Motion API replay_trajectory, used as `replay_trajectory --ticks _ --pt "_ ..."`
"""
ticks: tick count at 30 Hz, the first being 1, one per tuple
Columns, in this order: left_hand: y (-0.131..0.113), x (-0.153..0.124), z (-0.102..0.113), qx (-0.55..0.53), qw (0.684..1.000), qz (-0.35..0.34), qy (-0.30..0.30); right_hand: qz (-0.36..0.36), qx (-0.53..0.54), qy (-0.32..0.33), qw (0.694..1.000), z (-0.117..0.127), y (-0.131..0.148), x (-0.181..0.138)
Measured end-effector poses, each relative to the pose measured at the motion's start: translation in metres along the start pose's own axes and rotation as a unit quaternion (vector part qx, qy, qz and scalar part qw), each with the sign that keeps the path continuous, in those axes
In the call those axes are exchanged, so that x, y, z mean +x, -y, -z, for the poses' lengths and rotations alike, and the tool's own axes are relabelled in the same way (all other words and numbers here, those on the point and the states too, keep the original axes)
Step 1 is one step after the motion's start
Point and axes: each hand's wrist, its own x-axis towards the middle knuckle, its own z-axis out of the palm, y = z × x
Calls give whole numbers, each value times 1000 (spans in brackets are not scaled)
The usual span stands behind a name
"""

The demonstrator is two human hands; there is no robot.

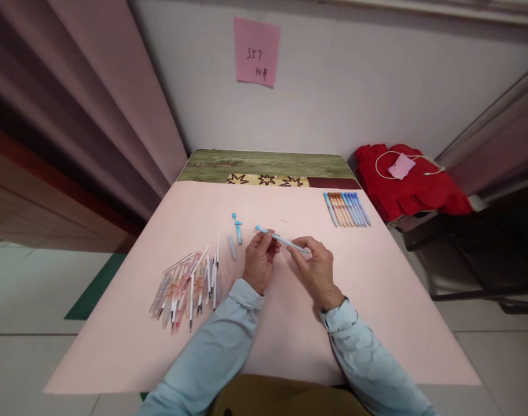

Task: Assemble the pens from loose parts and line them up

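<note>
A light blue pen (285, 241) is held slantwise between my two hands over the middle of the table. My left hand (261, 260) pinches it near its upper left end, thumb on top. The fingers of my right hand (313, 263) close round the other end, by the tip. Left of my left hand lie a loose pale blue barrel (231, 247), a blue pen part with a clip (238, 231) and a small blue topper (234, 216). Further left is a pile of white refills and clear reddish pen pieces (183, 286).
A row of brown and blue pens (347, 209) lies at the right rear. A tiny spring-like piece (283, 220) rests beyond my hands. Right of the pink-covered table (376, 323) stands a red-covered seat (411, 190) with a white cable. A wall and curtain border the table.
</note>
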Motion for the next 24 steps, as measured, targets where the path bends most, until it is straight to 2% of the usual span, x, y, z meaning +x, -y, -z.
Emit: replay_trajectory --ticks 5,12,17,24 --pt "-3 -3 -3 18 999 22 -17 -21 0 8 1000 1 2 0" --pt "-6 -7 -7 1 998 55 9 -86 2 84 993 2 7 -1" --pt "-3 -6 -6 -16 999 37 29 -111 8 110 988 1 9 -2" --pt "-8 2 -4 -5 1000 -1 -9 -113 38 110 987 3 15 -2"
